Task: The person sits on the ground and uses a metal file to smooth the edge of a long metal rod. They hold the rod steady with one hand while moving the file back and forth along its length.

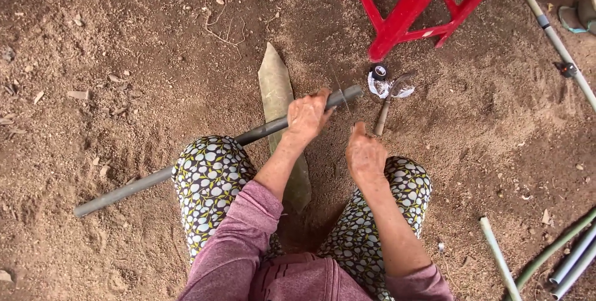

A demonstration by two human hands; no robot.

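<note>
On bare brown dirt ground (112,46), a long grey pipe (124,190) runs from lower left up across the person's left knee to its cut end at centre, gripped near that end by the left hand (307,116), fingers wrapped around it; beneath it, between the patterned trouser knees, lies a flat pointed wooden board (276,90). The right hand (364,155) is closed around a wooden-handled tool (382,116), its far end beside a small black-and-white roll of tape (380,77), just right of the pipe's end. Beyond stand the legs of a red plastic stool (416,3), a long pale pipe (552,37) slants along the right edge, and several loose pipe lengths (559,254) lie at lower right, well apart from both hands.
</note>
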